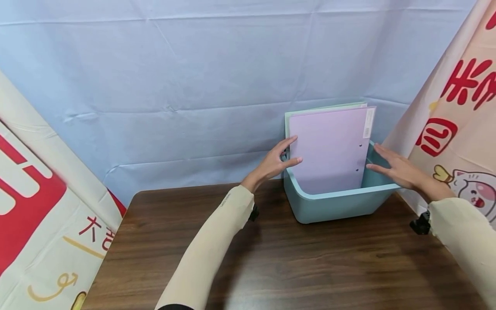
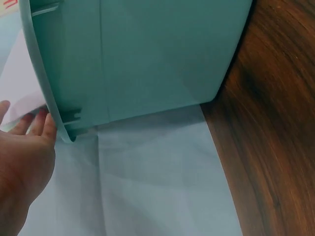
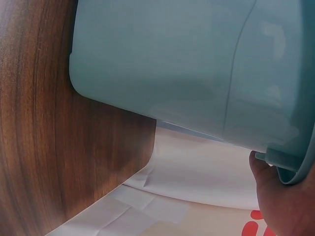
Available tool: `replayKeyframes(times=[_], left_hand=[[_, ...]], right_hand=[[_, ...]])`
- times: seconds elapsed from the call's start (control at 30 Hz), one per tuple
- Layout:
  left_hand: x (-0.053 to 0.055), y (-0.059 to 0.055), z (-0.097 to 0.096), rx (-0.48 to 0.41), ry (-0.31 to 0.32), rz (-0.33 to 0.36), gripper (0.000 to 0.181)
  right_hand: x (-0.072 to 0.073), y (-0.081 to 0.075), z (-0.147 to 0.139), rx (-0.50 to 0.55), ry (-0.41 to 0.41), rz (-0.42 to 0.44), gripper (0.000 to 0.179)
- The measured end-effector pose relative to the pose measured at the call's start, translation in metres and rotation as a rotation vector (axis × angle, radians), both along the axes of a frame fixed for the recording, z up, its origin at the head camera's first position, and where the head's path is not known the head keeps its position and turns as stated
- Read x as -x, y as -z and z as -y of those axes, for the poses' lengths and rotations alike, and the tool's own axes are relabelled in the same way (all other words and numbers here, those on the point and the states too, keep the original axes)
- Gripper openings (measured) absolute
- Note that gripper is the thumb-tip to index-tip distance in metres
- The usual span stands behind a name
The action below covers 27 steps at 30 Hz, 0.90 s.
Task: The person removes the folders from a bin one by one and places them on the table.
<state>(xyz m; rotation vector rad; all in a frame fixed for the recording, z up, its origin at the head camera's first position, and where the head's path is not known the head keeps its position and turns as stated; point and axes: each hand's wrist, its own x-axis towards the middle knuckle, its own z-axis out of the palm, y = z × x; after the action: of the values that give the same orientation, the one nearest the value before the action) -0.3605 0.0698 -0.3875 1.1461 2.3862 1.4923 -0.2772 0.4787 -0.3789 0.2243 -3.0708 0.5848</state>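
Note:
A light purple folder (image 1: pixel 329 150) with a white spine label and two dark rivets stands upright in a blue-green plastic bin (image 1: pixel 341 206). Behind it, a pale green folder (image 1: pixel 287 125) shows along its top and left edges. My left hand (image 1: pixel 270 163) is at the bin's left end, thumb and fingers spread around the folders' left edges. In the left wrist view its fingertips lie right at the bin's rim (image 2: pixel 37 59). Over the right end of the bin reaches my right hand (image 1: pixel 401 170), fingers extended and apart from the folders. One finger (image 3: pixel 261 164) shows just outside the rim in the right wrist view.
The bin stands at the back right of a dark wooden table (image 1: pixel 232 258). A pale blue cloth (image 1: pixel 193 86) hangs close behind it. Printed cloths hang at the right (image 1: pixel 461 129) and the left (image 1: pixel 50 215).

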Motion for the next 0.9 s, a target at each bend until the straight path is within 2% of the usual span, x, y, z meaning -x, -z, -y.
replayKeyframes(times=[0.2,0.33,0.43,0.63,0.77,0.9], left_hand=[[0.006,-0.001,-0.009,-0.048,-0.008,0.014,0.077],[0.008,-0.003,-0.015,-0.064,-0.025,-0.011,0.079],[0.011,-0.003,-0.02,-0.067,-0.018,-0.043,0.079],[0.015,-0.003,-0.028,-0.119,0.015,-0.051,0.078],[0.017,-0.005,-0.035,-0.101,0.034,-0.075,0.076],[0.016,-0.007,-0.042,-0.066,0.049,-0.064,0.075]], right_hand=[[0.001,-0.001,0.0,0.006,-0.006,0.003,0.083],[0.002,0.0,0.001,0.01,-0.01,-0.001,0.084],[0.001,0.0,0.001,0.011,-0.008,-0.004,0.084],[0.0,0.0,0.002,0.008,-0.009,-0.005,0.084],[0.0,0.001,0.002,0.006,-0.008,-0.006,0.084],[0.001,0.001,0.001,-0.004,-0.007,-0.006,0.084]])
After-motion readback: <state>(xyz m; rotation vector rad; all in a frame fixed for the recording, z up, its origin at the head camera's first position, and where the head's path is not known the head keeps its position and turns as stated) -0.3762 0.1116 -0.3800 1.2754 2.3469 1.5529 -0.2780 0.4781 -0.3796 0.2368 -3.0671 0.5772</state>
